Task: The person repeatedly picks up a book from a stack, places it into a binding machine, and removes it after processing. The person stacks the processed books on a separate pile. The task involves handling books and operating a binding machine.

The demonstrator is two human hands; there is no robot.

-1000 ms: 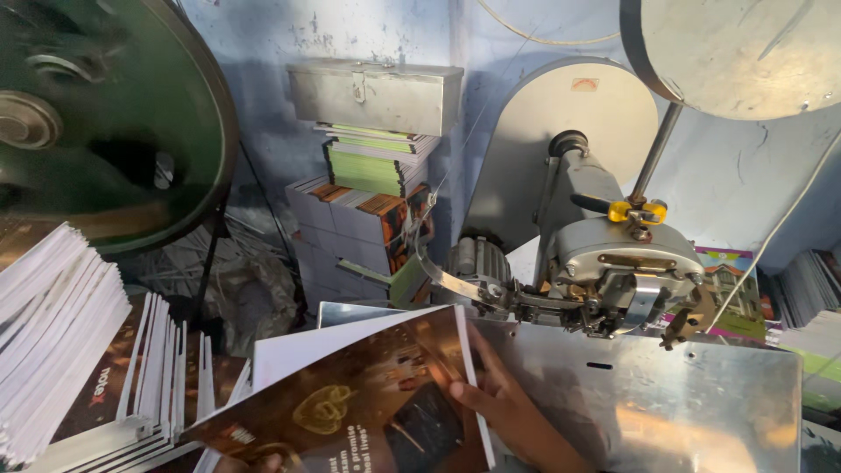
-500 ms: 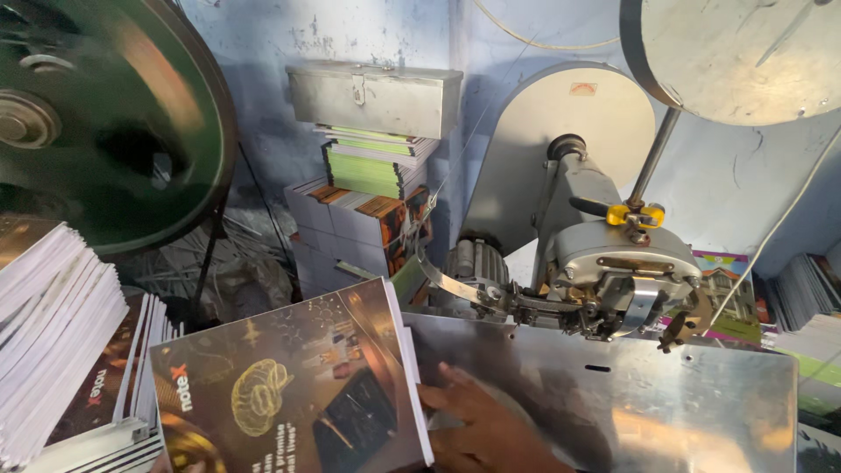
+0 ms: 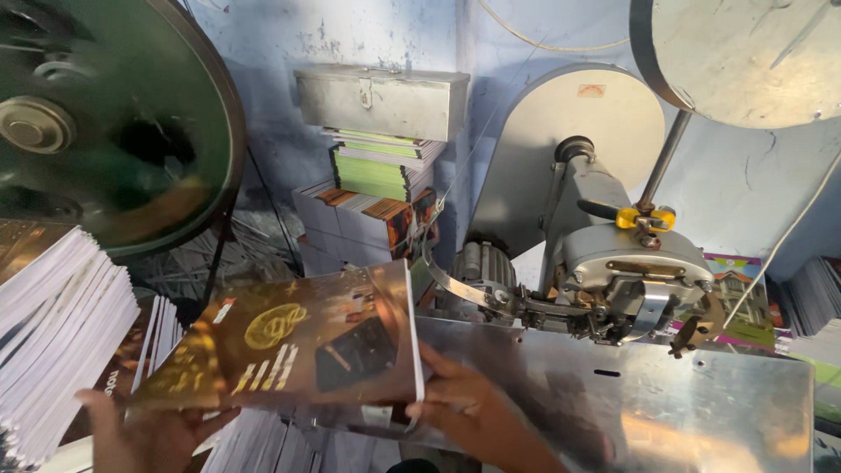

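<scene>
A: Position of glossy brown booklet with gold emblem on the cover (image 3: pixel 298 346)?

B: Held flat and slightly tilted, left of centre, low in the head view. Spine edge toward the shiny sheet-metal desk (image 3: pixel 666 412); right edge overlapping the left end of that desk.

A: State of left hand (image 3: pixel 140 434)?

B: Under the lower left corner of the booklet, fingers curled up around the edge, supporting from below. Closed on the booklet.

A: State of right hand (image 3: pixel 469 407)?

B: At the lower right corner of the booklet, fingers narrow and pressed against the spine edge, thumb side on the desk surface. Touching the booklet; a full grasp cannot be confirmed from this angle.

A: Equipment beside the right hand?

B: Grey metal stitching head with yellow clamp (image 3: pixel 635 271), mounted above the desk, well right of the booklet. Curved steel arm running from that head toward the booklet's upper right corner, not touching. Pale round disc guard (image 3: pixel 569 131) behind the head. Second disc at top right, partly cut off.

A: Items to the left?

B: Fanned stack of white-edged booklets (image 3: pixel 44 333), just beside the left hand. Large dark green flywheel (image 3: pixel 105 114) above that stack.

A: Background?

B: Grey metal box with latch (image 3: pixel 381 101) resting on a stack of green and orange booklets (image 3: pixel 377 188) against the blue wall.
</scene>
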